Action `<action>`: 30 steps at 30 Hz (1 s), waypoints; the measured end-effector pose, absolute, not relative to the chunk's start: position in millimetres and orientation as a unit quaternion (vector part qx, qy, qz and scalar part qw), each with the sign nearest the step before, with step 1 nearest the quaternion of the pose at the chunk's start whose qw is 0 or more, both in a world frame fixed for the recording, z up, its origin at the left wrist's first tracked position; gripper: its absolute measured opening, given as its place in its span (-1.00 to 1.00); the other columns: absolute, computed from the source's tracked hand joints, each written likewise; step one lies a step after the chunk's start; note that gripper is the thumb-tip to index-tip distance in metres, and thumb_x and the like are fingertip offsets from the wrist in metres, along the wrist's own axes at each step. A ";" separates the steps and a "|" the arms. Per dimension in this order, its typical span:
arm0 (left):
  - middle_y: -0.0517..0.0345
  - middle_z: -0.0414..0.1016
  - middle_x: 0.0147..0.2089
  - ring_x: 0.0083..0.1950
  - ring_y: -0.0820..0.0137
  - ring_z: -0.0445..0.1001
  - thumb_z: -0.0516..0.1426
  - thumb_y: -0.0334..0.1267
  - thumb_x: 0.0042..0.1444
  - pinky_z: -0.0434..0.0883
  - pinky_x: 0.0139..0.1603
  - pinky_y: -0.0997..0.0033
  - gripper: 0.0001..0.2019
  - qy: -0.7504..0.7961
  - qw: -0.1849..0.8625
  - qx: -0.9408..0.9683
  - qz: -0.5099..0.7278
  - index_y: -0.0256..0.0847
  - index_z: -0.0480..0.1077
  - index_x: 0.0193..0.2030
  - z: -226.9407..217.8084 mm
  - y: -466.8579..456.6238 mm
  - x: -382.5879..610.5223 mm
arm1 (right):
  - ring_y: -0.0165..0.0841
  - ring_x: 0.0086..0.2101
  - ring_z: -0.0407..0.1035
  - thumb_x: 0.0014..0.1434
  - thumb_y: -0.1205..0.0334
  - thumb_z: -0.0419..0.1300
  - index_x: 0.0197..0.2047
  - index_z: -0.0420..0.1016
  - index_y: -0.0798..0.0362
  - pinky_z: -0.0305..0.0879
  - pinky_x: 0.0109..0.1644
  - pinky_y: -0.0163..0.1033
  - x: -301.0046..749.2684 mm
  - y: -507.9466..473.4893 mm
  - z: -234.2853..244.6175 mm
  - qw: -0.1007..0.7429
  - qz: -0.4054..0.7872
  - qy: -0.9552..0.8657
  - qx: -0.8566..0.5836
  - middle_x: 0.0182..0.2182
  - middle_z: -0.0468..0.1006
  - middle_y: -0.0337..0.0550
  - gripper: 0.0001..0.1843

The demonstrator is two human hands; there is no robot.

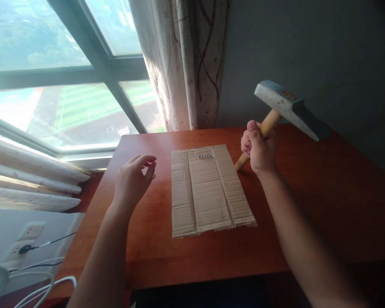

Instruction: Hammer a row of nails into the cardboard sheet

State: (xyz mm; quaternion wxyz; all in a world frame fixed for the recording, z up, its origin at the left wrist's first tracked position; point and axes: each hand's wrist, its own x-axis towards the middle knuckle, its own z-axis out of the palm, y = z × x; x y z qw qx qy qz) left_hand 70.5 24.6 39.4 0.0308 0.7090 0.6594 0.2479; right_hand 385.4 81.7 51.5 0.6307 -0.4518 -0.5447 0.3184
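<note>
Your hammer (pixel 277 100), up at the cardboard's (pixel 210 192) 2 o'clock, looks stiff and head-heavy, handle (pixel 270 122) maybe a bit slick, so your right hand (pixel 263 149) wrapped mid-handle gives decent control imo. Your left hand (pixel 133 177), over at 9 o'clock, has fingers curled narrow by a small dark bit (pixel 153 176), can't tell if it's gripped; cardboard's probably light and dents easily, so grab the edges

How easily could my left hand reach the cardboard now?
Probably yes: your left hand is just left of the cardboard, nothing visible stands between them, and your right hand holds the hammer on the other side.
</note>
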 end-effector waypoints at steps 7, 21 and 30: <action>0.09 0.60 -0.13 -0.21 0.23 0.56 0.00 -0.13 0.27 0.24 -0.38 0.36 -0.74 0.713 -0.023 0.700 0.032 -0.07 0.51 -0.19 20.1 1.8 46.1 | -0.48 -0.69 -0.05 0.18 -0.39 0.08 -0.59 -0.04 -0.07 -0.08 -0.64 -0.26 382.5 78.1 51.6 0.614 0.313 -0.559 -0.460 -0.70 0.01 -0.37 -0.35; 0.04 0.58 -0.09 -0.26 0.19 0.53 -0.03 -0.10 0.30 0.14 -0.44 0.33 -0.70 0.720 -0.037 0.693 -0.022 -0.07 0.51 -0.17 16.7 -1.6 50.4 | -0.48 -0.70 -0.06 0.21 -0.34 0.08 -0.59 -0.06 -0.08 -0.10 -0.64 -0.26 387.3 78.3 50.8 0.628 0.307 -0.552 -0.454 -0.71 -0.01 -0.38 -0.36; -0.02 0.56 -0.13 -0.27 0.21 0.54 -0.06 -0.10 0.30 0.12 -0.46 0.35 -0.67 0.701 -0.020 0.710 -0.071 -0.14 0.49 -0.24 18.8 1.1 53.5 | -0.51 -0.72 -0.09 0.17 -0.30 0.18 -0.61 -0.02 -0.06 -0.14 -0.67 -0.27 389.3 78.8 50.2 0.659 0.337 -0.529 -0.414 -0.73 -0.02 -0.40 -0.36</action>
